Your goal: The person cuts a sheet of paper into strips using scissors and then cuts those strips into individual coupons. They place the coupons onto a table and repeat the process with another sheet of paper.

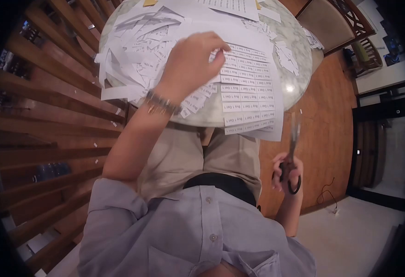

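Note:
My left hand [195, 60], with a bracelet on its wrist, is over the round marble table [299, 76]. Its thumb and index finger curve together at the upper left of the printed paper strips [246, 87]; whatever lies between the fingertips is too small to make out. The strips carry repeated "Buy 1 Get 1" text and lie in rows on a white sheet [276, 111] that overhangs the near edge. To the right of my lap, off the table, my right hand [286, 173] is closed round the handles of scissors [294, 138], blades pointing up toward the table.
Many loose paper cuttings [140, 60] are heaped on the table's left, and a smaller pile [286, 57] is on the right. Wooden slats [50, 97] stand on the left. A chair [329, 21] is at the upper right. Paper bits dot the wooden floor [324, 134].

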Demonstrator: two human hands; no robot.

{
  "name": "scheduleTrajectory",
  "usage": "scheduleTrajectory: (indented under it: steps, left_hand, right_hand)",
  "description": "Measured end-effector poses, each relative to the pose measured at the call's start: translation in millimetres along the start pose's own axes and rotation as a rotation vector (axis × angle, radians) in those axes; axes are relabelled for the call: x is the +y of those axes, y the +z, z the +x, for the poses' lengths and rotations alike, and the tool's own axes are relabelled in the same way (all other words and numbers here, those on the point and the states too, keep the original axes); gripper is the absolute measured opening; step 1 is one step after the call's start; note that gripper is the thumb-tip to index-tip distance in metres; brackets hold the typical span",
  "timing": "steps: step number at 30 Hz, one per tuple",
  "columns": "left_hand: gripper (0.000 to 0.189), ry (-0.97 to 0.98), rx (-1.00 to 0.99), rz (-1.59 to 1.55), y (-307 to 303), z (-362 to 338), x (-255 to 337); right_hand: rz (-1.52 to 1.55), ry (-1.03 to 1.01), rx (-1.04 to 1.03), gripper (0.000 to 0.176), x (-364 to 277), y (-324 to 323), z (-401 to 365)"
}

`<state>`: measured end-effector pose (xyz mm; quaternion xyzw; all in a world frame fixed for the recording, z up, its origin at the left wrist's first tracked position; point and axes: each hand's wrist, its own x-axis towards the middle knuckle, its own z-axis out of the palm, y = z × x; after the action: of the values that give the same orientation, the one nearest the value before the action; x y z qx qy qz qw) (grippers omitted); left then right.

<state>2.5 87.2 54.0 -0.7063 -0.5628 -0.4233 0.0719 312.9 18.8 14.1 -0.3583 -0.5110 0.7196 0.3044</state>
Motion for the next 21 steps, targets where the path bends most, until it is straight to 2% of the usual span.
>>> scheduleTrajectory:
  steps: [2,4,6,7,9,10,12,13,15,17,19,21]
  left_hand:
    - [0.013,-0.216,-0.132,-0.335,-21.7,-26.3,33.3]
    - [0.014,-0.555,-0.549,-0.595,-41.6,-57.1,57.7]
    - [0.023,-0.641,-0.652,-0.749,-24.9,-106.8,57.0]
    - [0.023,-0.648,-0.654,-0.750,-13.1,-119.8,55.3]
    - [0.039,-0.901,-0.707,-0.380,11.7,-144.7,55.9]
    - [0.039,-0.910,-0.702,-0.385,29.0,-157.7,50.3]
    - [0.051,-0.889,-0.464,-0.564,65.1,-177.5,31.4]
    - [0.051,-0.897,-0.456,-0.566,78.0,-181.0,22.4]
    - [0.053,-1.066,-0.457,-1.001,88.5,-172.6,15.2]
    - [0.054,-1.087,-0.468,-0.938,96.7,-175.0,12.3]
    - [0.055,-1.001,-0.504,-1.028,109.0,-187.1,3.4]
    - [0.053,-1.010,-0.514,-1.055,99.7,-181.6,13.3]
  right_hand:
    - [0.047,0.098,-0.110,0.081,11.4,1.3,-9.5]
    - [0.081,0.134,-0.163,0.081,20.8,5.8,-14.9]
    - [0.098,0.147,-0.157,0.081,28.4,7.2,-17.3]
    - [0.112,0.157,-0.147,0.080,32.0,6.9,-19.5]
    - [0.109,0.129,-0.143,0.079,37.3,2.4,-19.7]
    - [0.143,0.054,-0.097,0.078,38.1,0.5,-17.8]
    - [0.183,-0.072,-0.038,0.076,41.3,-4.9,-14.7]
    - [0.178,-0.067,-0.046,0.076,40.5,-4.4,-13.4]
    - [0.158,-0.139,0.077,0.075,38.1,-0.2,-10.8]
    - [0.147,-0.129,0.095,0.075,38.2,1.6,-13.9]
    - [0.104,-0.035,0.032,0.075,41.8,0.2,-19.1]
    - [0.110,0.020,0.013,0.077,43.4,-1.7,-23.6]
